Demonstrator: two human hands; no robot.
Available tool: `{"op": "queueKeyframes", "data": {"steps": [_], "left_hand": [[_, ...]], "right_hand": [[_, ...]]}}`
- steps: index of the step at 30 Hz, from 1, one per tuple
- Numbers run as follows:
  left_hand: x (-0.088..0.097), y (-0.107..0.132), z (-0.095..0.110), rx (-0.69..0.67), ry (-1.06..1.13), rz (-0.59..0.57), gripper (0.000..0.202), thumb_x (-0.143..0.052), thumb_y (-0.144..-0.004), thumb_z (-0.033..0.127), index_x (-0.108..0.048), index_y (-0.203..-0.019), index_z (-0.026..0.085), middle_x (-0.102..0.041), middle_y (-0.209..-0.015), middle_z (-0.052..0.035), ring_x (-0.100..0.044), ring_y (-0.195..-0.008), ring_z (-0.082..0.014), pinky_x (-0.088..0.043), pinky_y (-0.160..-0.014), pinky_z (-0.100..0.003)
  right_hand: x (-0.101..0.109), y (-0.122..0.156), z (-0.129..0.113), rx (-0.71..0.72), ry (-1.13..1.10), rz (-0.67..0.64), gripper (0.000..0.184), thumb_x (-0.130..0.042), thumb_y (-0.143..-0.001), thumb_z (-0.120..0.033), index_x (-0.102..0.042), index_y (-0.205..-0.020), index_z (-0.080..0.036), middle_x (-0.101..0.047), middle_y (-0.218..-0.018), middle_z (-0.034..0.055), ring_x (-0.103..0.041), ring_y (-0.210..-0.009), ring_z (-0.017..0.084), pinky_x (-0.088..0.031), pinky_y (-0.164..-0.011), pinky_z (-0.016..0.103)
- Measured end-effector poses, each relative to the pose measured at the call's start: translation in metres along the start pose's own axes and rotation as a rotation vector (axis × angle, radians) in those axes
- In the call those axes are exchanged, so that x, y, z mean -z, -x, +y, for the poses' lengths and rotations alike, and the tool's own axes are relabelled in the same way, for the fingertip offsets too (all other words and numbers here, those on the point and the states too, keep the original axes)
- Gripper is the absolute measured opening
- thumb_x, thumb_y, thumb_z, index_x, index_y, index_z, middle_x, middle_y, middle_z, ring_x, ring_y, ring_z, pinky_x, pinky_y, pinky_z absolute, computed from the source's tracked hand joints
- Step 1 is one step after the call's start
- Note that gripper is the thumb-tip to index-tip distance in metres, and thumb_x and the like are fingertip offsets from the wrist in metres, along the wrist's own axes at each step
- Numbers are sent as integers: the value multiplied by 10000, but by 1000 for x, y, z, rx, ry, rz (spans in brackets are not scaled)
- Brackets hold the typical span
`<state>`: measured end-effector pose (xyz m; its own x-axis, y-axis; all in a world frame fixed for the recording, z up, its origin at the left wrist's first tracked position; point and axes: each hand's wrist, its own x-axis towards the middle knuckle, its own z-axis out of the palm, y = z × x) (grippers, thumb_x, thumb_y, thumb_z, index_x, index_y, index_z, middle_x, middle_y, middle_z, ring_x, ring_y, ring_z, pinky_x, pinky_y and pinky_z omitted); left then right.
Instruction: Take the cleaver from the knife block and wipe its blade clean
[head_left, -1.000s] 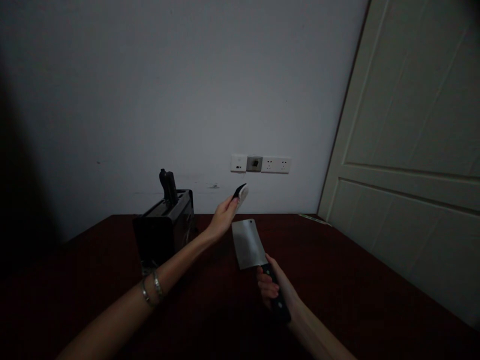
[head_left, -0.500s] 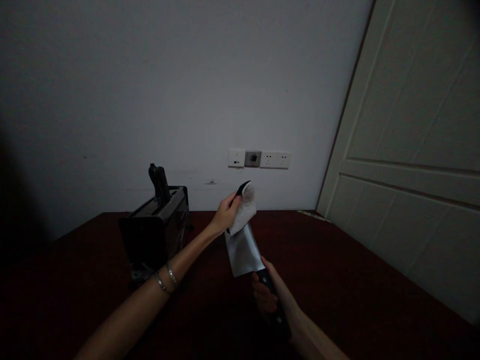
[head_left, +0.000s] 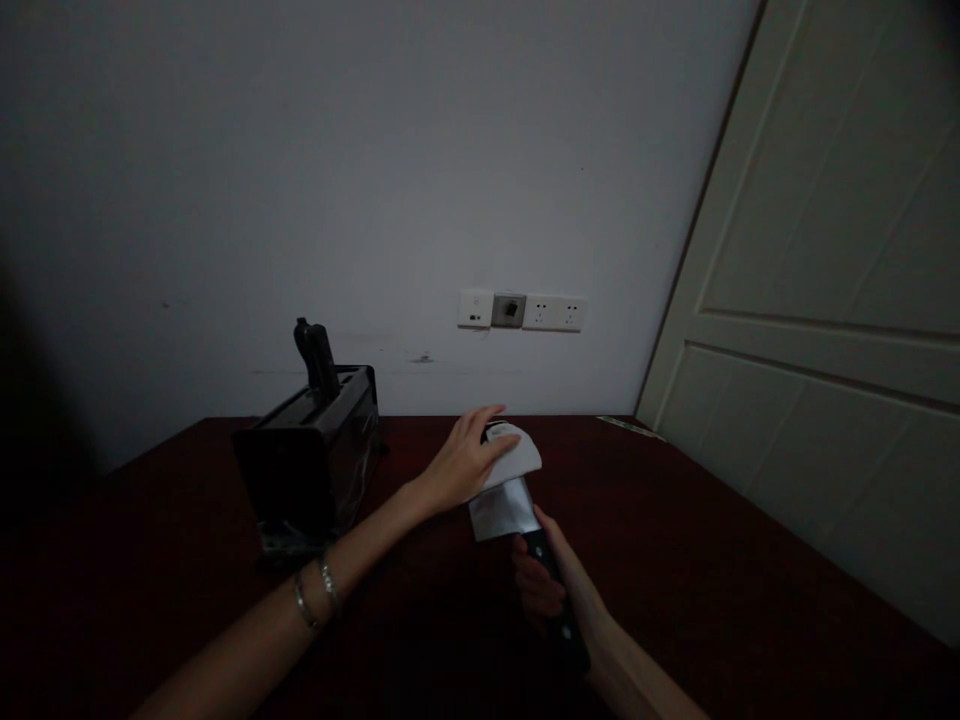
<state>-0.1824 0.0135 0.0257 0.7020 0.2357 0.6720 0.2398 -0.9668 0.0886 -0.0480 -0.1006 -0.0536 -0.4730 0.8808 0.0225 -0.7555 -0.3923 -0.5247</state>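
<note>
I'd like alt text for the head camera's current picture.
A right hand grips a cleaver by its black handle, while the left hand rests on a white pad covering the far part of the blade. At left, a dark block with black handles sticking up stands on a dark red table.

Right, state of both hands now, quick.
Left hand: open, fingers spread, against the white pad over the cleaver blade.
Right hand: closed, holding the cleaver by its black handle.
</note>
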Motion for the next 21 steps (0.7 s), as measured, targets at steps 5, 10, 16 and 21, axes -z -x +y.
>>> {"op": "queueKeyframes", "data": {"steps": [5,10,16,21], "left_hand": [[5,6,-3,-198,-72,-294,381,-356,-892,148,-443,-1263,141,-396,-1372,-106,-273,-1312,-187,-211,-1093,-414],[9,13,6,-196,106,-385,395,-355,-913,201,-411,-1304,179,-373,-1386,-70,-276,-1310,-152,-276,-1080,-342],[16,17,20,-248,195,-451,426,-359,-906,158,-379,-1326,226,-349,-1398,-34,-253,-1319,-139,-236,-1099,-352],[25,9,6,-206,178,-465,393,-374,-915,230,-413,-1306,220,-356,-1395,-37,-272,-1311,-140,-207,-1102,-348]], "right_hand": [[2,-1,-4,6,0,-8,400,-552,-768,-498,-540,-641,-119,-396,-359,-92,-194,-256,2,-202,-247,112],[5,2,-9,50,-8,-9,374,-568,-770,-469,-535,-657,-114,-365,-374,-103,-197,-271,0,-202,-260,101],[6,8,-10,125,-31,-52,321,-598,-779,-417,-526,-711,-112,-363,-432,-112,-210,-297,-13,-221,-288,65],[-3,8,-12,35,-34,-125,352,-546,-808,-425,-553,-690,-94,-383,-394,-99,-187,-280,-8,-190,-263,85]]}}
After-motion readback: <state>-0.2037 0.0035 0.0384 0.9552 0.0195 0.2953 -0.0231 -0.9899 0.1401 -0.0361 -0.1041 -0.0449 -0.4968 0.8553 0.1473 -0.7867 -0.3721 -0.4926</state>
